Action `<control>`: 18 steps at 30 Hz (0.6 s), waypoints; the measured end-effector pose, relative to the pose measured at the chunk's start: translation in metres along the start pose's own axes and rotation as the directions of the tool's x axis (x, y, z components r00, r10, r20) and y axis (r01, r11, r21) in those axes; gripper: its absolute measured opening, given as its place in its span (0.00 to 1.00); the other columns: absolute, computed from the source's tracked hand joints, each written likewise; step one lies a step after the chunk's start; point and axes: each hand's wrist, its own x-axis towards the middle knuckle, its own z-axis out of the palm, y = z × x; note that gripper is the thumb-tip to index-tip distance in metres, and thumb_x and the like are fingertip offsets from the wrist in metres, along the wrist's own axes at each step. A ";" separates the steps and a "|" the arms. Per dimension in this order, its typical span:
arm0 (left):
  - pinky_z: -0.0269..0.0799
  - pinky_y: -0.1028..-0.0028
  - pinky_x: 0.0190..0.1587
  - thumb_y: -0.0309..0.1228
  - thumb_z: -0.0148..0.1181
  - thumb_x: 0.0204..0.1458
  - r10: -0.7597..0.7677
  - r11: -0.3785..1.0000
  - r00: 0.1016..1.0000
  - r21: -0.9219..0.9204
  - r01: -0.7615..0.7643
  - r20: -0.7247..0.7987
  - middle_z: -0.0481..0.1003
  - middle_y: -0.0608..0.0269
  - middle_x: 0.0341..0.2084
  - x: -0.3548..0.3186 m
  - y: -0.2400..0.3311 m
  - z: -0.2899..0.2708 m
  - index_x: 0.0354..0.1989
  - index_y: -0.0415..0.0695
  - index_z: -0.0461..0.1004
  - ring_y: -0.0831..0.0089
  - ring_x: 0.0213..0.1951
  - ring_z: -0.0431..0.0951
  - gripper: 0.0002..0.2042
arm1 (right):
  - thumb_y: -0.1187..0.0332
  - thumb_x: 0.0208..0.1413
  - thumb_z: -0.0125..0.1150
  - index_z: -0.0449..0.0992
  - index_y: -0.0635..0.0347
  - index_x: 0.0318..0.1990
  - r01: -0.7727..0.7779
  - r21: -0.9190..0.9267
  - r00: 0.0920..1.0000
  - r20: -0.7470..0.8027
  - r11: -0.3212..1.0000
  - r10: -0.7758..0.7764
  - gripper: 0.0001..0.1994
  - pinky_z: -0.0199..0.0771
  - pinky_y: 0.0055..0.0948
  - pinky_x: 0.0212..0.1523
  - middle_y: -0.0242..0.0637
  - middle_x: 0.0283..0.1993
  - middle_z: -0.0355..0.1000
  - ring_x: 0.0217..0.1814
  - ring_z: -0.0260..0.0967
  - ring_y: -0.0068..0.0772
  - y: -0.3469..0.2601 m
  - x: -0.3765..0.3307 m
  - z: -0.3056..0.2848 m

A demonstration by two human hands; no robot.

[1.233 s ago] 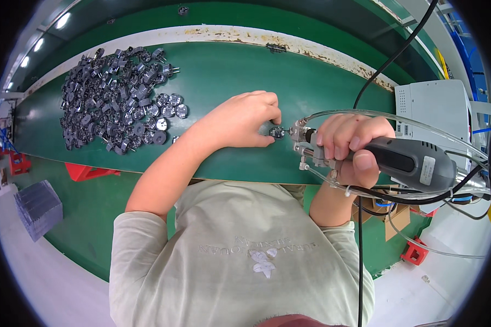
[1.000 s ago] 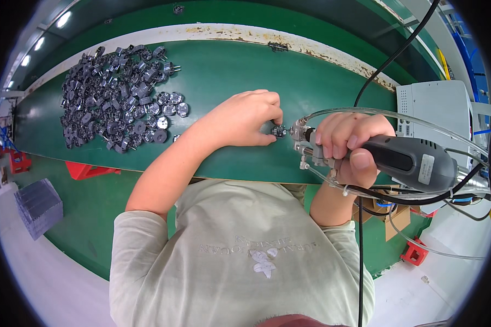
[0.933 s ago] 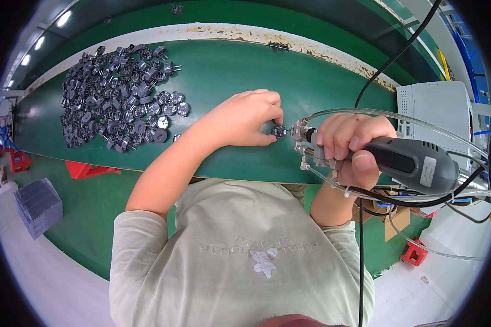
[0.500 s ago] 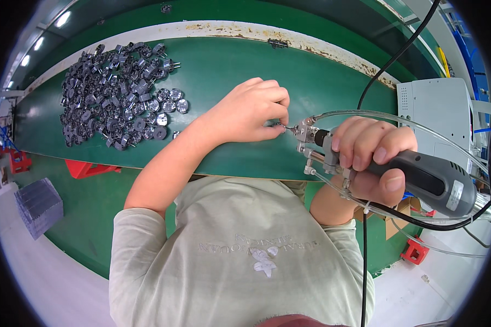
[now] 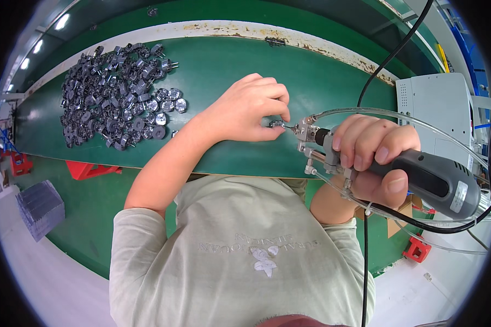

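Observation:
Between the thumb and fingertips of my left hand (image 5: 252, 109) is a small dark plug insert (image 5: 277, 124), partly covered by the fingers. My right hand (image 5: 373, 150) is wrapped round a grey and black powered screwdriver (image 5: 436, 182), held sideways with its metal tip (image 5: 297, 129) pointing left. That tip meets the insert or is right beside it; the exact contact is too small to tell. Clear hoses and a metal fitting are attached to the screwdriver's front. A large heap of similar dark plug inserts (image 5: 117, 92), some with metal pins, lies to the left of my left forearm.
The green worktop (image 5: 213, 65) has a raised, worn white edge (image 5: 223, 27) at the back. A light grey machine box (image 5: 433, 111) stands at the right. Black cable (image 5: 390, 62) hangs above the right side. Grey stacked sheets (image 5: 41, 210) and red stools (image 5: 87, 169) are below.
My left fingers have shifted slightly, so more of the plug insert shows between them. The screwdriver stays almost in place in my right hand.

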 end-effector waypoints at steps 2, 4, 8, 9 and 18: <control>0.64 0.68 0.40 0.29 0.71 0.39 0.013 1.000 1.000 -0.003 -0.013 0.016 0.71 0.72 0.30 -0.002 -0.003 0.003 0.27 0.49 0.78 0.69 0.36 0.73 0.08 | 0.56 0.60 0.61 0.67 0.57 0.40 -0.008 0.027 1.000 -0.007 1.000 0.009 0.15 0.73 0.37 0.30 0.34 0.25 0.68 0.22 0.66 0.30 -0.001 0.000 0.000; 0.64 0.68 0.40 0.29 0.71 0.39 0.018 1.000 1.000 -0.002 -0.018 0.025 0.71 0.72 0.30 -0.003 -0.006 0.005 0.26 0.49 0.77 0.69 0.36 0.73 0.08 | 0.61 0.58 0.68 0.67 0.59 0.40 -0.019 0.082 0.999 -0.038 0.996 0.022 0.16 0.76 0.39 0.33 0.35 0.25 0.69 0.23 0.68 0.31 -0.002 0.000 0.002; 0.64 0.68 0.41 0.30 0.71 0.39 0.017 1.000 1.000 -0.007 -0.017 0.026 0.71 0.72 0.30 -0.002 -0.005 0.003 0.26 0.49 0.77 0.69 0.36 0.73 0.07 | 0.60 0.58 0.68 0.67 0.59 0.40 -0.024 0.074 0.999 -0.029 0.997 0.027 0.16 0.76 0.39 0.34 0.35 0.25 0.69 0.23 0.68 0.30 -0.005 0.000 0.002; 0.64 0.68 0.41 0.30 0.71 0.39 0.009 1.000 1.000 -0.008 -0.009 0.019 0.71 0.72 0.30 -0.001 -0.003 0.002 0.26 0.49 0.77 0.69 0.36 0.73 0.07 | 0.61 0.58 0.68 0.67 0.59 0.40 -0.026 0.070 0.999 -0.025 0.997 0.027 0.16 0.76 0.39 0.34 0.35 0.25 0.69 0.24 0.68 0.30 -0.005 0.000 0.002; 0.65 0.68 0.42 0.29 0.71 0.41 0.035 0.999 0.999 -0.032 -0.034 0.035 0.72 0.72 0.30 -0.001 -0.004 0.005 0.24 0.49 0.78 0.69 0.36 0.73 0.05 | 0.61 0.58 0.68 0.67 0.58 0.42 -0.039 0.057 0.997 0.065 0.998 0.035 0.16 0.76 0.40 0.36 0.35 0.26 0.70 0.25 0.69 0.31 -0.007 0.003 -0.004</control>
